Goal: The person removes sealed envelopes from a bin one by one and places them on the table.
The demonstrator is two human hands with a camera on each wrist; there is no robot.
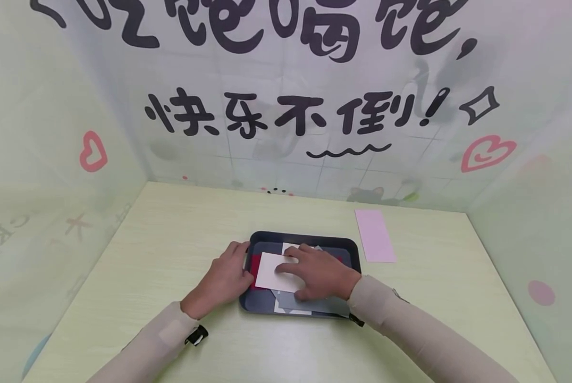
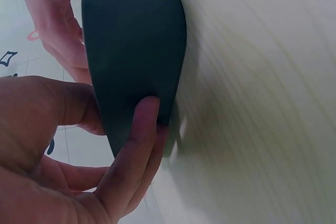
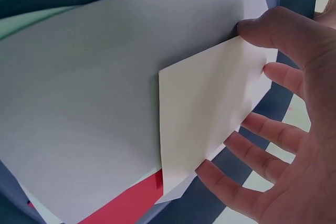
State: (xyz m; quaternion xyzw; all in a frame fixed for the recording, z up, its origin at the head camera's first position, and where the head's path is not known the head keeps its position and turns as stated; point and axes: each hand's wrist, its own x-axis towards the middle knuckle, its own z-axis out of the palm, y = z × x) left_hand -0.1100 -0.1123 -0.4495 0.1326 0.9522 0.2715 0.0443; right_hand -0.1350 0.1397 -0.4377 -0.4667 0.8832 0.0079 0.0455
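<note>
A dark shallow tray (image 1: 310, 235) sits on the table with several cards or paper sheets in it. My left hand (image 1: 224, 274) grips its left end, thumb over the rim; in the left wrist view the fingers press the tray's outer wall (image 2: 134, 40). Over the tray, my right hand (image 1: 321, 271) holds a white card (image 1: 269, 271) by its edges. The right wrist view shows the thumb at one long edge and fingertips along the opposite one. Beneath the white card lie a larger grey sheet (image 3: 89, 93) and a red piece (image 3: 126, 203), both partly covered.
A pink rectangular card (image 1: 376, 235) lies on the pale wooden table (image 1: 181, 223), right of the tray. Printed sheeting (image 1: 267, 159) with large black characters walls in the back and both sides.
</note>
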